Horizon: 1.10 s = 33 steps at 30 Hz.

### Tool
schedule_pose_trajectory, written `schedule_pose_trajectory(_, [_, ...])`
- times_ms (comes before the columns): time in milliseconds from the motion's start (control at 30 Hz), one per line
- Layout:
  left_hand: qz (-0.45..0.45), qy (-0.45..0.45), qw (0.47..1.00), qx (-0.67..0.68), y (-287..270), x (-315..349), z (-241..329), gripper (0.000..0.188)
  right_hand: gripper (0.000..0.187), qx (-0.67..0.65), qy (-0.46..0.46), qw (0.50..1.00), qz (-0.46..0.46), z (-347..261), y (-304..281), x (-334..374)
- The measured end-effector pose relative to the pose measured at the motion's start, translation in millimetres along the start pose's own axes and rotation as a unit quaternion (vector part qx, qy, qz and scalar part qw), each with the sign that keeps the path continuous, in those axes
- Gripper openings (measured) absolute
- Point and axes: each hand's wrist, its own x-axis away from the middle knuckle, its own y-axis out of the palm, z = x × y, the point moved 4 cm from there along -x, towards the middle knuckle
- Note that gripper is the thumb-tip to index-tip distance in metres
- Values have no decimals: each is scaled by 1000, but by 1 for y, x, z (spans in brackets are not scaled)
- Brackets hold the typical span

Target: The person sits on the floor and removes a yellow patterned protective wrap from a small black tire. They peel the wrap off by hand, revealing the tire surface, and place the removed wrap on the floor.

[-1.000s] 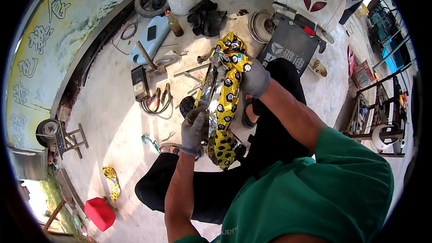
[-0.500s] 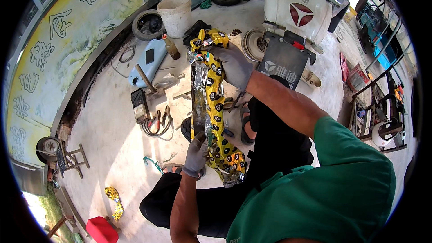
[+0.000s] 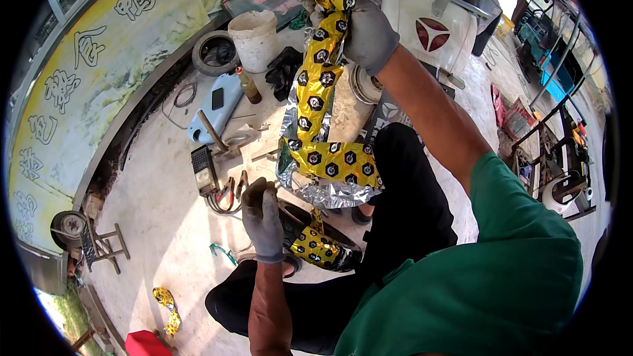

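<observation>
My right hand, in a grey work glove, is raised far ahead and grips the bunched upper end of a yellow-and-black patterned foil wrapper. The long strip hangs from it, its silver inner side showing along the edges, with the lower end folding out toward my knee. Nearer to me, my gloved left hand is held up with loosely bent fingers and nothing in it. Beside that hand, between my legs, is a black tyre, partly covered by more yellow wrapping. The hanging foil hides part of the floor behind it.
Left of the wrapper lie a hammer, a box with clamp leads, a pale blue panel and a bottle. Beyond stand a white bucket and a white scooter. A wrapper scrap lies at lower left.
My right hand has moved up and away, drawing the foil with it. My left hand has let go of the foil; the tyre beneath has come into view.
</observation>
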Motion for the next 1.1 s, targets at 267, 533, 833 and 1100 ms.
schedule_pose_trajectory(267, [-327, -169, 927, 70, 64, 20, -13, 56, 21, 87, -40, 995, 8, 3, 27, -19])
schedule_pose_trajectory(533, [-147, -169, 970, -91, 22, -5, -6, 16, 39, 863, -155, 481, 0, 18, -13, -11])
schedule_pose_trajectory(833, [35, -198, 972, 123, -7, -27, -39, 17, 26, 632, 303, 352, -620, 136, -33, 155])
schedule_pose_trajectory(1100, [-85, -164, 981, 55, 27, -11, -19, 12, 25, 497, 149, 843, -143, 118, 55, 94])
